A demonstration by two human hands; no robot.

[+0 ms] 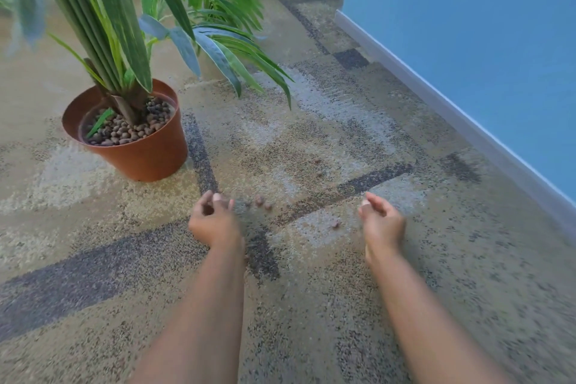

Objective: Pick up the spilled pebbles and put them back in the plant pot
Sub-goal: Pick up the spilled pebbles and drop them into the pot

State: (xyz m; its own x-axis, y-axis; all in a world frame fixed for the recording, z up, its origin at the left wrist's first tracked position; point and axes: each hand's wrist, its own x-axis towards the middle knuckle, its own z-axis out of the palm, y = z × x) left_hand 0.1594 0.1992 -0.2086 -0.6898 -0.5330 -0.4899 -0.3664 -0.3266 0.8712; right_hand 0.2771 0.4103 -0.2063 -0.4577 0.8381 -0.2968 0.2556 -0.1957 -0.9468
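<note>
A terracotta plant pot (146,156) stands on the carpet at the left, filled with brown pebbles (124,131) around a green plant's stem. Several spilled pebbles lie on the carpet: a pair (262,203) just right of my left hand, one (335,224) left of my right hand, and two farther off (317,161). My left hand (215,220) hovers low with fingers curled and apart. My right hand (381,221) is cupped with its palm turned left, fingers loosely apart. I see nothing held in either hand; both are motion-blurred.
Long green leaves (218,50) hang over the carpet to the right of the pot. A blue wall (467,40) with a pale skirting board (452,115) runs along the right side. The patterned carpet (311,305) stretches toward me.
</note>
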